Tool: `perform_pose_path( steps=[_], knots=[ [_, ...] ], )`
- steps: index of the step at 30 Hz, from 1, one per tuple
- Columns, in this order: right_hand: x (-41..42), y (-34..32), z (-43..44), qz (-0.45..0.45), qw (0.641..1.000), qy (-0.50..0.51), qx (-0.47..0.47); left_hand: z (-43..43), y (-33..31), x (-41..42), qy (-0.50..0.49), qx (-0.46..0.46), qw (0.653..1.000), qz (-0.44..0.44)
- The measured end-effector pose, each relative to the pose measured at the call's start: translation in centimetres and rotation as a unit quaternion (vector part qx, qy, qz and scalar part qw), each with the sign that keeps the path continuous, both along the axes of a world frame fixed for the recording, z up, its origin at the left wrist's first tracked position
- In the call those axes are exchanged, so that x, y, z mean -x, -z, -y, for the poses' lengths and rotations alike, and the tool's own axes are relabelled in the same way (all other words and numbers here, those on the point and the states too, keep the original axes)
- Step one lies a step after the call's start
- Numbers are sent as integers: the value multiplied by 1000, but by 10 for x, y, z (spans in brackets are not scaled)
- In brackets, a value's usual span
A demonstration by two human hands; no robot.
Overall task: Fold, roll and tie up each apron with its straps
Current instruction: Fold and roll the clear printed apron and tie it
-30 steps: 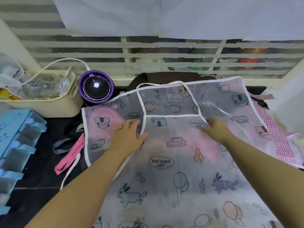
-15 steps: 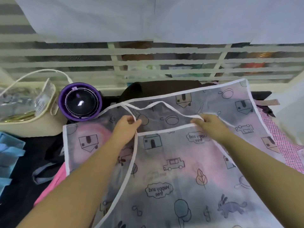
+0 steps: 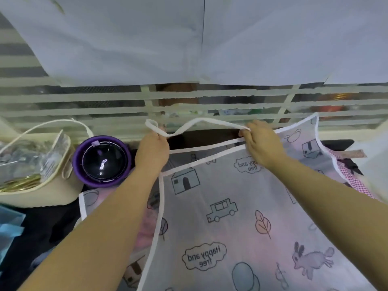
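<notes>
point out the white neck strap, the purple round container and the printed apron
white neck strap [image 3: 199, 121], head view, raised hump in mid-strap
purple round container [image 3: 102, 161], head view, its dark domed middle
printed apron [image 3: 221, 210], head view, the car drawing

The apron bears "Happy and free" in 2 cloud bubbles, both mirrored.

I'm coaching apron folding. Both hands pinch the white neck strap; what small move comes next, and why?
Probably lay the white neck strap down flat on the translucent cartoon-printed apron. The left hand and right hand each pinch it, raised beyond the bib's top hem and sagging between them; resting on the panel, it likely won't dangle during folding.
</notes>
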State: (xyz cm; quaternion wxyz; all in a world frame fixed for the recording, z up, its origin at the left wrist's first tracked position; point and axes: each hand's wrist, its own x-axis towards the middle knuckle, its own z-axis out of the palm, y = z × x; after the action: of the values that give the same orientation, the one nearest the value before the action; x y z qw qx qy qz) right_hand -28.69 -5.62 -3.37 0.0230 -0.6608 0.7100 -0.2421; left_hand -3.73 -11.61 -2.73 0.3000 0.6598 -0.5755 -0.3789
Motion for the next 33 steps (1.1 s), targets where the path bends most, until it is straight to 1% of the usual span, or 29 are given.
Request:
perform_pose_path(
  steps=[2,3,5,6,8,10,13,14,16,18,19,21,22,23,24,26,27,28,31,32,33],
  knots=[
    [7,15,9,-58,998,8,-22,16,8,-1,-24,-74,996,-37],
    [10,20,8,-72,997,20,-24,18,8,-2,-47,-107,990,-79],
    [12,27,0,-62,997,34,-7,16,3,-1,-113,-196,960,-165],
    [14,30,-8,-58,997,42,-10,15,5,1,-111,-222,952,-178],
    [22,38,-28,-71,994,62,-49,8,8,12,-95,-241,953,-158],
    [35,47,-51,-94,985,95,-113,-6,10,29,-53,-243,958,-144],
    [60,54,-83,-96,959,149,-220,-34,19,57,61,-248,958,-128],
    [70,54,-95,-99,949,172,-245,-45,21,67,111,-242,957,-120],
    [83,52,-111,-103,937,204,-264,-61,31,77,203,-200,953,-106],
    [93,46,-123,-107,933,230,-255,-76,36,81,257,-151,949,-102],
    [96,42,-125,-118,933,238,-243,-82,38,80,262,-124,952,-97],
    [98,36,-125,-166,935,238,-204,-94,43,71,228,-75,969,-55],
    [99,35,-125,-203,933,232,-186,-103,45,65,211,-68,975,-29],
    [98,34,-126,-233,930,226,-172,-113,46,58,207,-80,975,-8],
    [97,34,-125,-250,927,227,-164,-123,46,52,222,-108,969,17],
    [94,31,-125,-257,923,232,-166,-143,45,44,298,-178,932,102],
    [93,30,-125,-251,926,234,-160,-150,47,42,335,-192,913,134],
    [92,28,-126,-244,931,231,-140,-155,48,41,353,-188,905,147],
    [90,15,-131,-244,948,199,-44,-161,44,44,343,-156,921,97],
    [88,8,-131,-245,950,192,-20,-161,43,45,338,-146,926,83],
    [88,-1,-131,-237,953,189,-20,-160,40,47,338,-131,929,79]
  ],
)
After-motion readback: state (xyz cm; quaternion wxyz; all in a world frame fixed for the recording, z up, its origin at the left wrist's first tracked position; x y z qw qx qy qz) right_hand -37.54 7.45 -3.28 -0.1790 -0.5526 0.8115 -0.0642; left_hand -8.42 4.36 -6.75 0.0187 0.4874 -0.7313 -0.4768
